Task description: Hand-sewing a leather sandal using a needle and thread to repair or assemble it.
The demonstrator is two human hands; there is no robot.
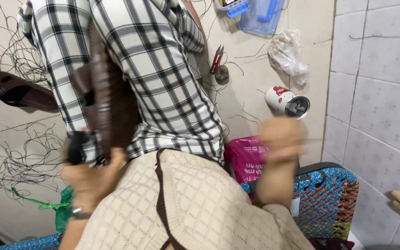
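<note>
Brown braided hair (109, 99), partly hidden, sits clamped in left hand (91, 173); right hand (281, 136) is blurred, grip unclear.

Tile floor (265, 88): sandal (17, 91), tin can (287, 101) (on side), red snips (216, 59), black threads (19, 162).

Head-worn view looks steeply down, close over the lap and floor (265, 92)

Left hand (91, 173) gripping brown strap (100, 92) over checked shirt (163, 78), right hand (281, 139) blurred, perhaps closed, pink bag (246, 155) beside it
</note>
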